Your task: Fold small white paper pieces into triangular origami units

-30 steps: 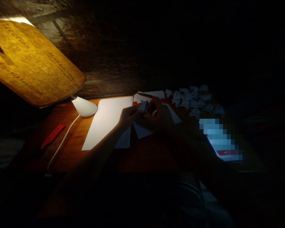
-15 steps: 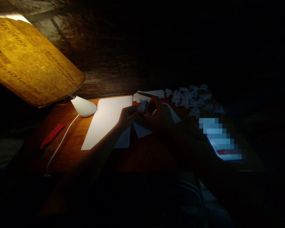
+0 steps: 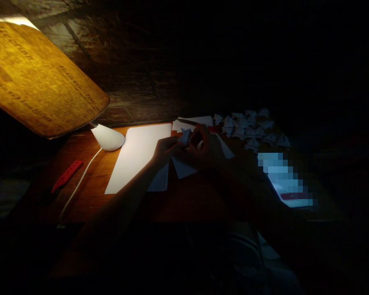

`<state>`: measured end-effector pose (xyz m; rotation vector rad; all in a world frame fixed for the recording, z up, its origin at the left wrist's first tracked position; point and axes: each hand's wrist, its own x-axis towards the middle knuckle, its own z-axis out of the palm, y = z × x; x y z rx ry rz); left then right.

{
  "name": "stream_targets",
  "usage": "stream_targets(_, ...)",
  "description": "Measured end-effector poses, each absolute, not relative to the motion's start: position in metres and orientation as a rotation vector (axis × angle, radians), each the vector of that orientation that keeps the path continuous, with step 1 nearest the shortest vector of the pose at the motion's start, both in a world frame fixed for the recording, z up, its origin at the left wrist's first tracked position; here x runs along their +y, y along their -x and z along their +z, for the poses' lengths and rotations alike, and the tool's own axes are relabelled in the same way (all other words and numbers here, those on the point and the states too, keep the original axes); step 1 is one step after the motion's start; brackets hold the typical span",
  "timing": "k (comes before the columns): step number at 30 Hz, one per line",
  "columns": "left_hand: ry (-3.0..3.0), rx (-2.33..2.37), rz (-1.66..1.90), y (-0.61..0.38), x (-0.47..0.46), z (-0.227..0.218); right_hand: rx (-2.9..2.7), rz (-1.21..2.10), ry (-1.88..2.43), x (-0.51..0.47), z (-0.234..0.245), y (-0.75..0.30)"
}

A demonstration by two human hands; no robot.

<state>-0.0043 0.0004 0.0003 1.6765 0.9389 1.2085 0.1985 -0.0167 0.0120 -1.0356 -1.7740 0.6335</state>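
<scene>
A small folded paper figure (image 3: 185, 136) with pointed tips is held up between my two hands, above the desk. My left hand (image 3: 165, 150) pinches it from the left. My right hand (image 3: 206, 144) is closed at its right side, the fingers bent and partly lost in shadow. Beneath the hands lies a loose white sheet (image 3: 184, 168). A stack of white paper (image 3: 141, 153) rests just left of them. Behind the hands are more paper pieces (image 3: 207, 120) with a dark-bladed tool (image 3: 187, 121) lying across them.
Many similar folded paper pieces (image 3: 244, 128) are heaped at the back right. A lit screen (image 3: 284, 180), blurred out, lies on the right. On the left stand a lamp base (image 3: 109, 138) with its cord (image 3: 80, 184), a printed shade (image 3: 49, 82) and a red-handled tool (image 3: 67, 175).
Almost nothing differs. Both hands stay around the folded paper figure, with only a slight shift of the right fingers.
</scene>
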Motion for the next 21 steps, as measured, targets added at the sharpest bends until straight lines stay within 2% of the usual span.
stream_targets(21, -1.803, 1.094, 1.179, 0.0025, -0.0043, 0.0065, -1.787, 0.684, 1.041, -0.0203, 0.0193, -0.1996)
